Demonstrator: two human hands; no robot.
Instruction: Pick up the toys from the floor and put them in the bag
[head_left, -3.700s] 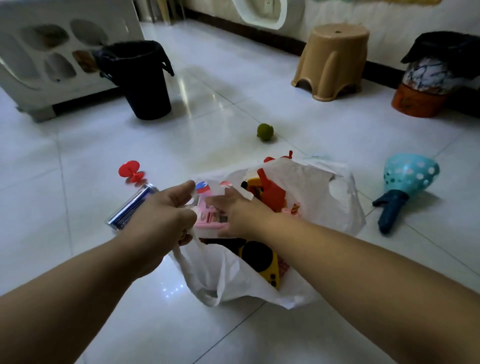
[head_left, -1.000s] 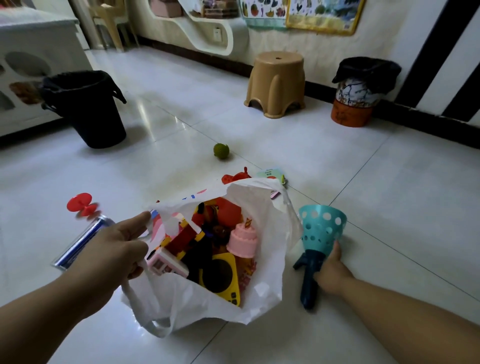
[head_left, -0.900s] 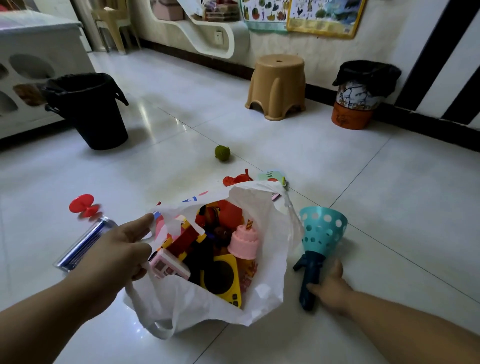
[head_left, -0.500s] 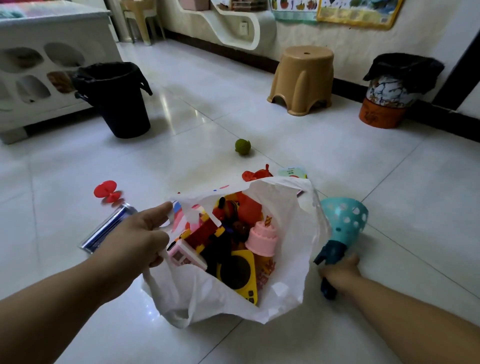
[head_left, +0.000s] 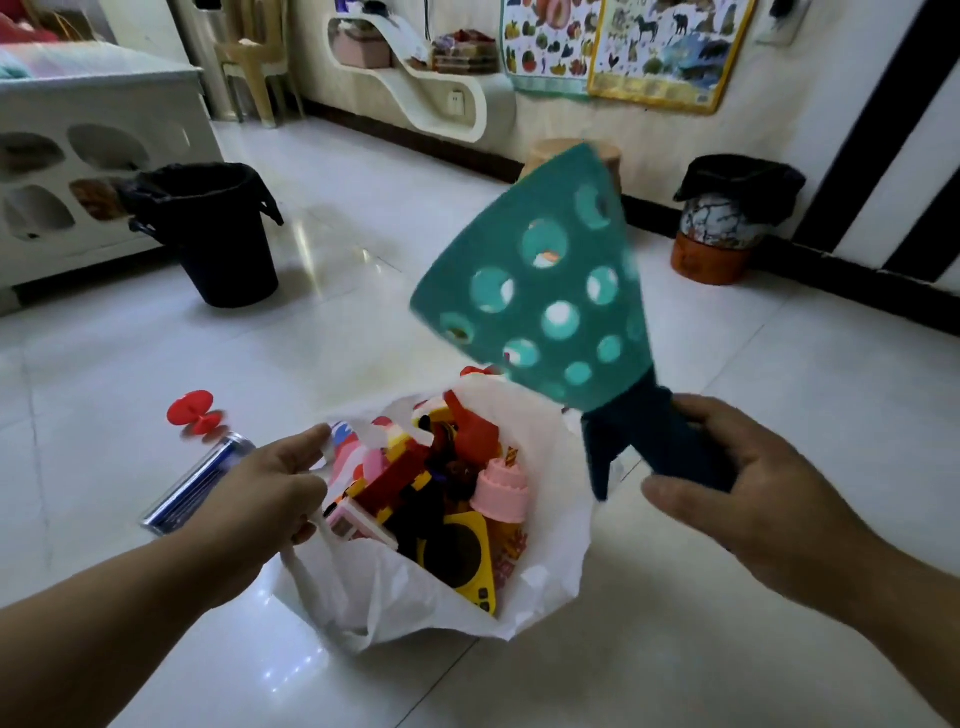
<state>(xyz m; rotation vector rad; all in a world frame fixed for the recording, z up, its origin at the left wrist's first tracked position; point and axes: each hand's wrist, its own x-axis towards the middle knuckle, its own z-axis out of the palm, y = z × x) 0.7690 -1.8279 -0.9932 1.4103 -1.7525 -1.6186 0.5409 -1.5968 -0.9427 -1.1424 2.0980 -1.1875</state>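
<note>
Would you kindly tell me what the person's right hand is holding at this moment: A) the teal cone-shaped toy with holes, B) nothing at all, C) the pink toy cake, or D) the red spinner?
A: the right hand grips the dark handle of the teal cone-shaped toy, holding it in the air just above the open white bag.

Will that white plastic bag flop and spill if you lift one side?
Probably floppy: the thin white plastic bag is crumpled and sags where the left hand grips its rim. Likely heavyish, being piled with toys.
</note>
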